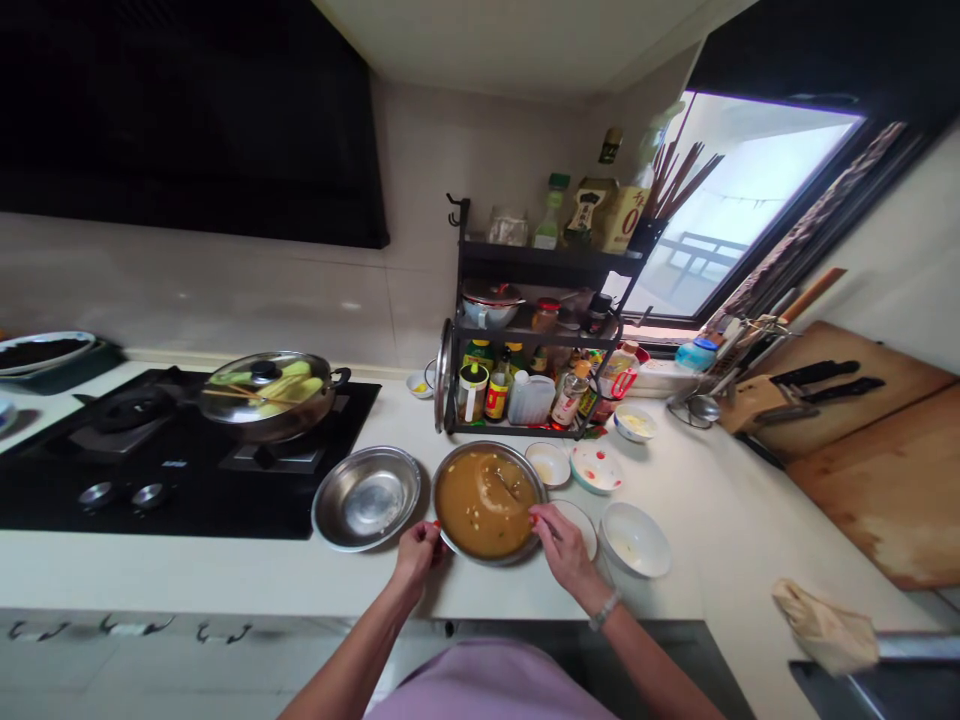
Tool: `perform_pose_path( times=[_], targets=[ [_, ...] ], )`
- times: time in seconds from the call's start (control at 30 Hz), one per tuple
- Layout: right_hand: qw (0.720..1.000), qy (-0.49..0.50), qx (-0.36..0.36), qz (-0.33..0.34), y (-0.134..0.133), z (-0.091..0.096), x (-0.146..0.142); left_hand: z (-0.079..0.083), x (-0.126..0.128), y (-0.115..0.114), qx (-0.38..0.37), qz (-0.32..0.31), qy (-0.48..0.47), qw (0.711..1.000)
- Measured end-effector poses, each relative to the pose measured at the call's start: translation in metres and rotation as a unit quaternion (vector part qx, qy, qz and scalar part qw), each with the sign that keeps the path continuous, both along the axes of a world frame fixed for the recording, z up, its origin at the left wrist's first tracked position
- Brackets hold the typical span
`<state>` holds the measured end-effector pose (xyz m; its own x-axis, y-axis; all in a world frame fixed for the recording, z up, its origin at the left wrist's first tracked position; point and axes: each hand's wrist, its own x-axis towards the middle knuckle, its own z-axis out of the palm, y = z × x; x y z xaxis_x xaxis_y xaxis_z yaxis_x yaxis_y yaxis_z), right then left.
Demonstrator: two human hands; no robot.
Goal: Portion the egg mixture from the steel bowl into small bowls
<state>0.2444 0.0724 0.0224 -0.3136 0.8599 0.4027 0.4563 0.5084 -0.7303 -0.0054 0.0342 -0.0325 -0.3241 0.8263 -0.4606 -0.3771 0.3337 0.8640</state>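
A metal bowl (442,535) of brown liquid with pale bits floating in it stands on the counter before me. My left hand (418,555) pinches its rim at the lower left. On the right side, my right hand (562,548) grips the same rim with thumb and fingers. A curved streak of foam and a thin dark shape show on the liquid; what the shape is I cannot tell. Just left of it sits a second metal bowl (367,500) with nothing visible inside. A white plate (581,530) lies partly hidden behind my right hand.
A lidded pan (270,395) rests on the black gas stove (195,500) at left. Behind the bowls stands a black seasoning rack (540,335). Several small bowls, including a white bowl (636,540), are at right, with a knife block (757,405) farther back.
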Motion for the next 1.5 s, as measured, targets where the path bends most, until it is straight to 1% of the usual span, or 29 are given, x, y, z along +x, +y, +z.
perform_pose_path(
  times=[0.1,0.17,0.3,0.4,0.47,0.53,0.63,0.77,0.87,0.97,1.07,1.2,1.27,1.33,1.43,1.5],
  targets=[
    [0.999,0.029,-0.044,0.013,-0.008,0.000,-0.006,-0.001,-0.002,0.000,0.002,-0.013,0.002,1.000],
    [0.996,0.053,-0.073,0.021,-0.014,0.003,-0.010,0.000,-0.004,0.000,0.006,-0.023,0.000,1.000],
    [0.988,0.082,-0.124,0.034,-0.023,0.018,-0.014,0.001,-0.007,0.000,0.010,-0.038,-0.008,0.999],
    [0.985,0.093,-0.141,0.019,-0.029,0.030,-0.011,0.003,-0.009,-0.001,0.003,-0.049,-0.011,0.999],
    [0.985,0.094,-0.148,0.007,-0.031,0.034,-0.007,0.004,-0.009,-0.001,-0.003,-0.060,-0.013,0.998],
    [0.984,0.091,-0.151,-0.006,-0.033,0.035,-0.002,0.006,-0.010,-0.001,-0.003,-0.069,-0.015,0.997],
    [0.984,0.087,-0.151,-0.032,-0.034,0.029,0.004,0.007,-0.011,0.000,-0.002,-0.076,-0.013,0.997],
    [0.978,0.110,-0.152,-0.096,-0.029,0.022,0.007,0.007,-0.009,0.000,0.002,-0.074,-0.013,0.997],
    [0.957,0.159,-0.176,-0.169,-0.021,0.024,0.009,0.005,-0.007,0.000,0.005,-0.056,-0.008,0.998],
    [0.920,0.243,-0.207,-0.228,-0.011,0.029,0.013,0.004,-0.004,0.000,0.004,-0.036,-0.001,0.999],
    [0.888,0.317,-0.225,-0.247,-0.003,0.033,0.020,0.004,-0.003,0.000,0.002,-0.024,0.009,1.000],
    [0.874,0.350,-0.233,-0.243,0.006,0.033,0.028,0.002,0.000,-0.001,0.000,0.000,0.020,1.000],
    [0.875,0.352,-0.234,-0.237,0.009,0.033,0.032,0.001,0.002,0.000,-0.002,0.011,0.024,1.000],
    [0.887,0.333,-0.227,-0.227,0.012,0.033,0.035,0.001,0.003,0.000,-0.003,0.021,0.028,0.999],
    [0.928,0.254,-0.192,-0.192,0.016,0.033,0.037,0.002,0.005,0.001,-0.006,0.029,0.026,0.999],
    [0.957,0.195,-0.153,-0.151,0.018,0.030,0.036,0.002,0.005,0.001,-0.006,0.032,0.024,0.999]
  ],
)
